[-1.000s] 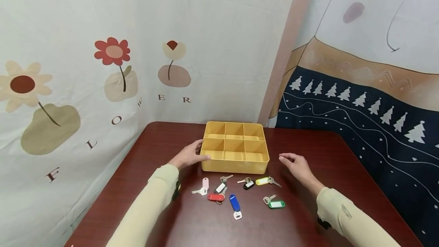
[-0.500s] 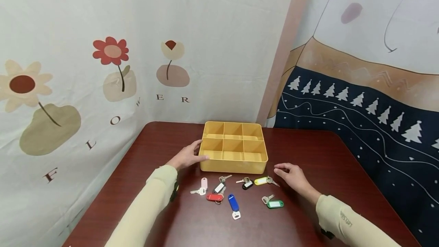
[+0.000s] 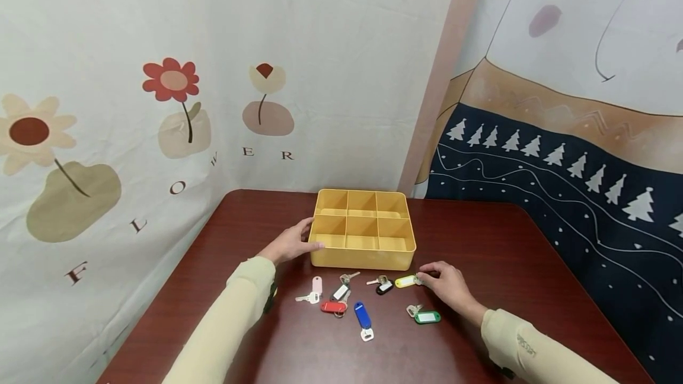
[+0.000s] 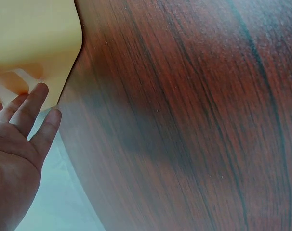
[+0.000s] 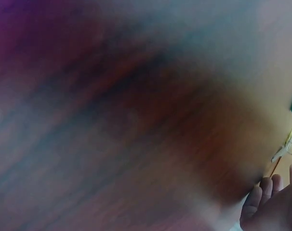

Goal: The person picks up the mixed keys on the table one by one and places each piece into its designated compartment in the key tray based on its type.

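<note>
Your right hand (image 3: 450, 287) has come in to the yellow key tag (image 3: 405, 281), whose long axis runs leftward from its fingertips; whether they pinch it, I can't quite tell. Your left hand (image 3: 290, 244), farther off, rests loosely extended fingers against the organizer (image 3: 363, 258).

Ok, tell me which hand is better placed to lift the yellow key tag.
Probably the right hand: it's at the yellow key tag, while the left hand rests against the box.

1. My right hand (image 3: 448, 287) partly covers the yellow-tagged key (image 3: 418, 280); contact cannot be determined.
2. My left wrist view crops the box (image 4: 37, 29).
3. My right wrist view blurs the tabletop (image 5: 112, 120).
</note>
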A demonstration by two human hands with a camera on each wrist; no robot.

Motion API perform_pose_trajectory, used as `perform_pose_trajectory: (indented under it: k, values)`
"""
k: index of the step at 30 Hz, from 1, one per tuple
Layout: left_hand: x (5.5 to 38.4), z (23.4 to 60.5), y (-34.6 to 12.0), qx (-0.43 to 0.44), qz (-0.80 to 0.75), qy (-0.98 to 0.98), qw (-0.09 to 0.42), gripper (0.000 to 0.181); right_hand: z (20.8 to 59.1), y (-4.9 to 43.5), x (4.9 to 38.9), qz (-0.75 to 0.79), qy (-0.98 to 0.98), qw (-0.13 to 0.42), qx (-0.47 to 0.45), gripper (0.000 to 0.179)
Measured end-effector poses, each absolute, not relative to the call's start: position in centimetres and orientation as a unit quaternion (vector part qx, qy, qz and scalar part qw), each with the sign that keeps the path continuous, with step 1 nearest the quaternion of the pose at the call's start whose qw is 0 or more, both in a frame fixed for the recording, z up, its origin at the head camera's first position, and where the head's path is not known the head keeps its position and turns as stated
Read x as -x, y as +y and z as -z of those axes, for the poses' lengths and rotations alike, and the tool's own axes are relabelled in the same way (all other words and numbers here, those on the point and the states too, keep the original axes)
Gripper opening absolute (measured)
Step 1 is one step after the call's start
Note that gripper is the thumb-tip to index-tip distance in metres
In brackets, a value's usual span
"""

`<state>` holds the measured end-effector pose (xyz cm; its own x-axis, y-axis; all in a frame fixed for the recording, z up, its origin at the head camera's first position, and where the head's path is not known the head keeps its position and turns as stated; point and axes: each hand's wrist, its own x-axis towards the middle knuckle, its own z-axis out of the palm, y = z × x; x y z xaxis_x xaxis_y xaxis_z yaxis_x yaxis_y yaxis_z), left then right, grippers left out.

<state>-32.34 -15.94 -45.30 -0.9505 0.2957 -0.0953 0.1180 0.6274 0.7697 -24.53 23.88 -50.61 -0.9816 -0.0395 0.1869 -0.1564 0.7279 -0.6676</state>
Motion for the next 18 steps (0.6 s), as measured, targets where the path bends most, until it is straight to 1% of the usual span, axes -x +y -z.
perform_pose_trajectory:
  k: [5, 13, 18]
  values:
    - [32.4, 45.29, -15.89, -0.118, -0.416, 0.895, 0.106, 0.086, 50.93, 23.46, 24.55, -0.357, -0.929, 0.085, -0.052, 0.011]
    - [32.5, 45.32, -15.91, -0.117, -0.412, 0.897, 0.108, 0.088, 51.11, 23.03, 24.75, -0.331, -0.938, 0.091, -0.052, 0.012]
    - [32.47, 45.23, -15.92, -0.118, -0.413, 0.897, 0.107, 0.087, 51.0, 22.85, 24.72, -0.321, -0.94, 0.1, -0.053, 0.009]
